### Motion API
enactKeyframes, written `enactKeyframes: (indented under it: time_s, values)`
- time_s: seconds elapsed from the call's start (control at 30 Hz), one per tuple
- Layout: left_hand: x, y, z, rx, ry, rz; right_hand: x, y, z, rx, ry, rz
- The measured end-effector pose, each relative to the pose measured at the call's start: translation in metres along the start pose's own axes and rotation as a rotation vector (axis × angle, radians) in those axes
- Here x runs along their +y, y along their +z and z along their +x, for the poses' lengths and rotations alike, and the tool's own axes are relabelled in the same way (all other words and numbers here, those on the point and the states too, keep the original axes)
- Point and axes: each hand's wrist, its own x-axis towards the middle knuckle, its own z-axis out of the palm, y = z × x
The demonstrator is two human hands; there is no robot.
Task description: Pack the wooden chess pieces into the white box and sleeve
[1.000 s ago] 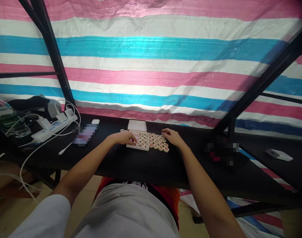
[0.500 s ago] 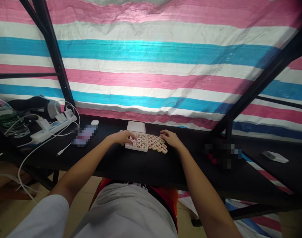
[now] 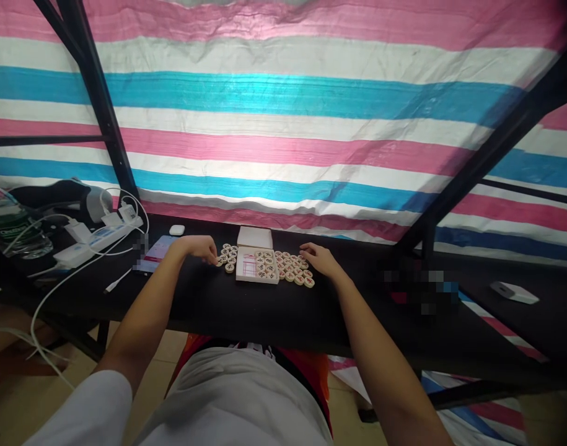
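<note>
An open white box [image 3: 258,280] lies on the black table with its lid [image 3: 255,237] folded back. Xiangqi pieces [image 3: 264,265] fill the right half of its inside, while the left half bares a pink-printed bottom. To the left sits a small group of dark-marked pieces [image 3: 230,267]. At its left edge my left hand [image 3: 202,249] is closed, fingertips pinched on a xiangqi piece [image 3: 219,261]. Red-marked pieces [image 3: 296,271] are bunched right of the box. My right hand [image 3: 319,257] rests at their far right side, fingers curved and apart, touching the group but gripping nothing visible.
On the left lie a phone [image 3: 157,254], a white earbud case [image 3: 176,230], a cable, a power strip [image 3: 95,241] and a water bottle [image 3: 18,226]. A blurred dark object [image 3: 420,291] and a white charger [image 3: 515,292] are on the right. Metal frame bars and a striped sheet stand behind.
My left hand has moved left, out of the box's left half to the dark-marked pieces, uncovering the printed bottom. My right hand has stayed beside the red-marked pieces.
</note>
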Motion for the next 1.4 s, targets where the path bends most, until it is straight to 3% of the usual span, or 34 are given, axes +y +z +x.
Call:
enactKeyframes:
  time_s: [0.13, 0.27, 0.4, 0.53, 0.63, 0.77, 1.0, 1.17, 1.4]
  values:
    - [0.0, 0.006, 0.004, -0.09, -0.135, -0.048, 0.003, 0.0, 0.001, 0.001, 0.001, -0.007]
    - [0.004, 0.008, 0.005, -0.065, -0.178, -0.07, -0.006, 0.001, 0.0, 0.061, -0.074, -0.05]
    - [0.003, 0.004, 0.004, 0.031, -0.193, -0.091, -0.047, 0.014, -0.006, 0.099, -0.353, -0.127]
    - [0.003, 0.004, 0.006, 0.06, -0.116, -0.118, -0.094, 0.037, -0.005, -0.1, -0.559, -0.292]
    - [0.004, 0.008, 0.01, -0.001, -0.044, -0.122, -0.115, 0.052, 0.002, -0.214, -0.537, -0.457]
    - [0.004, 0.012, 0.013, -0.036, -0.046, -0.116, -0.13, 0.056, 0.006, -0.252, -0.451, -0.578]
    - [0.005, 0.012, 0.013, 0.073, 0.015, 0.12, -0.142, 0.057, -0.002, -0.222, -0.201, -0.661]
    - [0.005, 0.017, 0.021, 0.044, 0.019, 0.151, -0.142, 0.059, -0.008, -0.214, -0.242, -0.639]
    - [-0.004, 0.02, 0.03, 0.113, 0.102, 0.112, -0.137, 0.063, -0.009, -0.194, -0.317, -0.552]
